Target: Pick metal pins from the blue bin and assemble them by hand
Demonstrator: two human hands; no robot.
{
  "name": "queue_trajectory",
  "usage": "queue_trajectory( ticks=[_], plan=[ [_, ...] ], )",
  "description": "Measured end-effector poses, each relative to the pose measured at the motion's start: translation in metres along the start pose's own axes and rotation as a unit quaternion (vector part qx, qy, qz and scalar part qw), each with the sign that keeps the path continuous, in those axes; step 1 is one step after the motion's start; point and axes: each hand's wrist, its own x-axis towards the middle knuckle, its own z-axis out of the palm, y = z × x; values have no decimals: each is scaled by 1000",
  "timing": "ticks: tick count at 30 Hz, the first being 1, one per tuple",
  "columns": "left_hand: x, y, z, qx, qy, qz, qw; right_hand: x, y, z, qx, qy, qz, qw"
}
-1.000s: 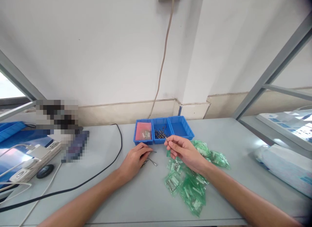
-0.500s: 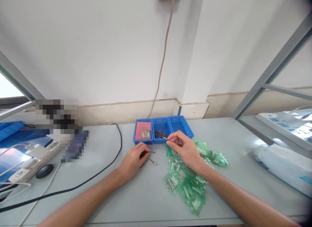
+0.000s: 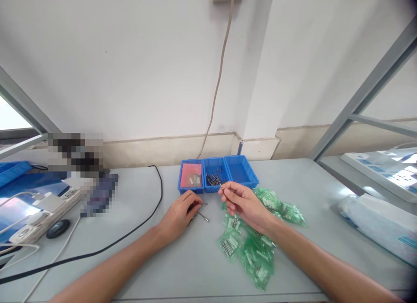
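Low over the grey table, my left hand [image 3: 182, 209] is closed on thin metal rods [image 3: 203, 216] whose ends stick out past the fingers. My right hand [image 3: 243, 203] pinches a small metal piece [image 3: 222, 187] just in front of the middle blue bin [image 3: 214, 189]. Several metal rods [image 3: 213, 178] lie in that bin. A pink sheet [image 3: 188, 172] and a small clear bag of parts [image 3: 194, 179] are in the left bin. The right blue bin [image 3: 241, 170] shows a bare floor. Green plastic bags [image 3: 257, 259] with metal parts spread beneath and around my right hand.
A black cable [image 3: 130, 237] curves across the left of the table. Farther left are a black mouse [image 3: 57, 228] and a white power strip [image 3: 24, 233]. A white and blue package [image 3: 381, 225] lies at the right, beside a grey metal frame [image 3: 361, 90].
My right hand has shifted slightly down and turned, with its lower fingers more visible. My left hand has stayed almost still.
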Motion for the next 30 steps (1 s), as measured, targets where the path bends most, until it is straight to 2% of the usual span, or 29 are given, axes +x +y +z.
queue_trajectory(
  ticks=[3, 6, 8, 14, 19, 21, 23, 26, 28, 30],
  plan=[
    [0, 1, 0, 6, 0, 7, 1000, 3, -2, -2, 10, 42, -29, 999],
    [1, 0, 1, 11, 3, 10, 1000, 5, -3, -5, -62, 114, -99, 987],
    [1, -1, 2, 13, 5, 8, 1000, 5, -2, -7, -112, 141, -125, 976],
    [1, -2, 3, 29, 6, 4, 1000, 7, 3, -6, -154, 163, -118, 967],
    [1, -2, 4, 40, 13, 22, 999, 9, 9, -2, -169, 135, -100, 971],
    [0, -3, 5, 42, 14, 25, 999, 8, 11, -3, -213, 126, -107, 963],
    [-1, -3, 6, 53, 15, 37, 998, 6, 15, -3, -304, 106, -127, 938],
    [-3, -4, 7, 81, 19, 73, 994, 2, 18, -3, -447, 36, -175, 877],
    [-3, -3, 8, 91, 26, 98, 991, 0, 19, -2, -496, -6, -195, 846],
    [-3, -2, 7, 90, 38, 116, 988, -1, 19, 0, -517, -30, -202, 831]
  ],
)
